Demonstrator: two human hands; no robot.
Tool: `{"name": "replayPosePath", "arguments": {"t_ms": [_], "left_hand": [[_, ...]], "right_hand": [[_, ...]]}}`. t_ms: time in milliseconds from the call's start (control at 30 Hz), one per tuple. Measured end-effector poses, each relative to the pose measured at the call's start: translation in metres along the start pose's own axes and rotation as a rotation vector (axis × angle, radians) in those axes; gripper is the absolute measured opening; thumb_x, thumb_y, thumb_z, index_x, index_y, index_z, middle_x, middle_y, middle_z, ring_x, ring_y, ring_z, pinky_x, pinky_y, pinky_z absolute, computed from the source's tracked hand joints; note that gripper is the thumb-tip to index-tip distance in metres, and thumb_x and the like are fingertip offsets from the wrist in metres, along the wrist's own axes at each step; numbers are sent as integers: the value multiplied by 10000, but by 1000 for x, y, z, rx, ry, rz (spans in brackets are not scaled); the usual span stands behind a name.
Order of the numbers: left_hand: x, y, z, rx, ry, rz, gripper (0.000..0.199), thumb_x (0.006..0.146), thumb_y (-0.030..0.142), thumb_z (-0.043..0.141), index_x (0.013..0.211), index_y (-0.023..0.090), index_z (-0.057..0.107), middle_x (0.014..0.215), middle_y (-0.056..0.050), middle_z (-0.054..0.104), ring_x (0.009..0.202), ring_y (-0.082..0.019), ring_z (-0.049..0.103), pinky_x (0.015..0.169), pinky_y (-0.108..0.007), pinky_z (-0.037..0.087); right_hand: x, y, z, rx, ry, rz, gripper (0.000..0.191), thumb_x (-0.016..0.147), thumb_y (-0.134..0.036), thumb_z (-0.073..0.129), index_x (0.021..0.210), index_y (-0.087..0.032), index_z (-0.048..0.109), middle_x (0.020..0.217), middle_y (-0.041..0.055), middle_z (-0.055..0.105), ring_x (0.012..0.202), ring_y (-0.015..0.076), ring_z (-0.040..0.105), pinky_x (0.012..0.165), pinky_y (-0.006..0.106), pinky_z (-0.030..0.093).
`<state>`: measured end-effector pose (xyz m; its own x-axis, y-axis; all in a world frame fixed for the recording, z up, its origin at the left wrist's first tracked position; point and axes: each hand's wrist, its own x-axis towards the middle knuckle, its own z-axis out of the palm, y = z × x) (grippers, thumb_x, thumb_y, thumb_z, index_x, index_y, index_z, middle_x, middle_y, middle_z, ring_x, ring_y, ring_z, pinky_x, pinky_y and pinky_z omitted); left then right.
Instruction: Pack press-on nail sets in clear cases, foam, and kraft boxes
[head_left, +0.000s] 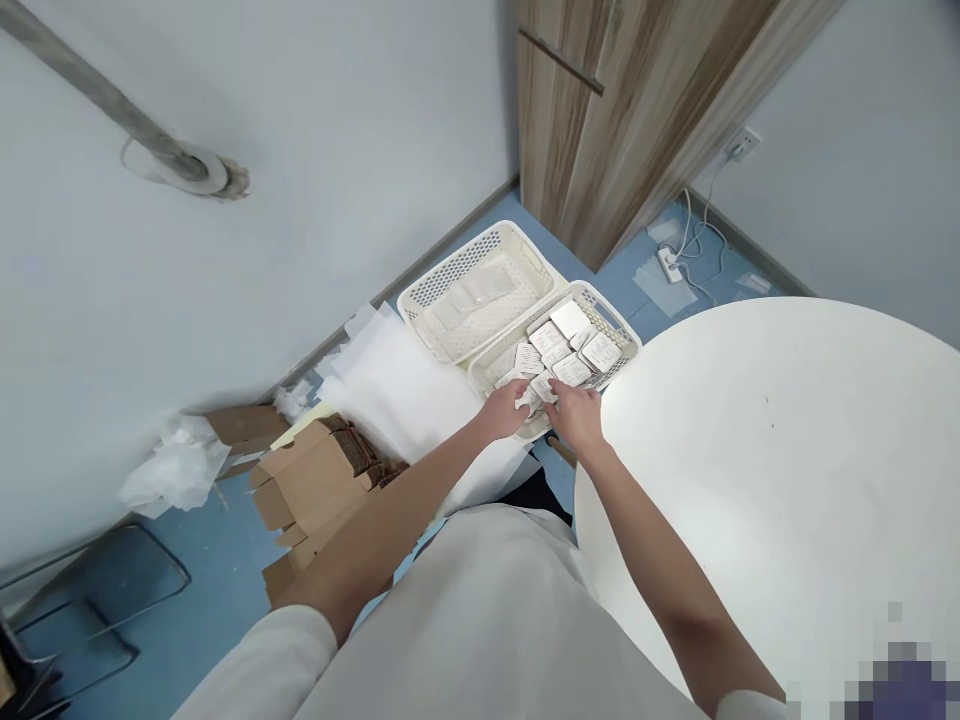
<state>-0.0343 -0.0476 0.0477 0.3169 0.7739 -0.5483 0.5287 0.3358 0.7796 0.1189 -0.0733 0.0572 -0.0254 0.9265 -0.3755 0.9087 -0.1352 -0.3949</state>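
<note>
My left hand [504,408] and my right hand [577,412] both reach into the near end of a white plastic basket [628,338]. Between my fingertips is a small white square packet [543,386] with fine printing, and the fingers of both hands are bent against it. More white square packets [571,370] with rounded corners lie heaped around it in the basket. My fingers hide some of the packets at the near end.
A second white basket [420,290] beside it holds clear plastic pieces [480,290]. White sheets [405,385] and flattened brown cardboard boxes [315,480] lie to the left. A round white table [787,450] stands at the right, a wooden cabinet [577,150] behind. A power strip [669,265] lies on the floor.
</note>
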Motion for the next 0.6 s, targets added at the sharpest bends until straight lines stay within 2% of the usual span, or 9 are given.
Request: {"name": "replayPosePath", "arguments": {"t_ms": [100,267,433,500,600], "left_hand": [[22,-10,9,-5,-37,-43,588,661,86,536,1230,181,421,1246,-111,497,1118,-237,490,931,-362,382],[43,-18,20,-25,-39,-100,639,636,53,541,1251,146,394,1260,-137,475,1088,-247,506,917,-362,388],[48,-18,27,-56,-11,-47,519,630,57,537,1141,143,496,1121,-99,571,957,-211,558,861,-327,420],[47,-18,27,-43,-23,-5,415,632,67,527,1039,144,563,1039,-85,603,900,-205,570,833,-317,430],[41,-17,24,-29,16,26,383,641,86,522,1015,143,582,1088,-99,569,870,-196,575,812,-308,438]], "right_hand": [[11,-4,4,-141,-95,24,274,783,-244,503,1046,-169,514,880,119,663,888,249,580,842,386,232],[31,-8,17,-271,-221,106,206,784,-226,501,954,-113,533,882,176,649,868,276,600,789,392,276],[41,-10,25,-345,-208,151,212,838,-163,370,1006,-120,491,976,192,605,824,254,617,726,374,343],[41,-10,23,-356,-219,121,212,835,-158,364,1008,-135,485,974,182,602,815,245,620,721,364,356],[38,-9,17,-331,-218,46,192,820,-166,386,964,-157,513,918,147,627,810,242,616,716,343,362]]}}
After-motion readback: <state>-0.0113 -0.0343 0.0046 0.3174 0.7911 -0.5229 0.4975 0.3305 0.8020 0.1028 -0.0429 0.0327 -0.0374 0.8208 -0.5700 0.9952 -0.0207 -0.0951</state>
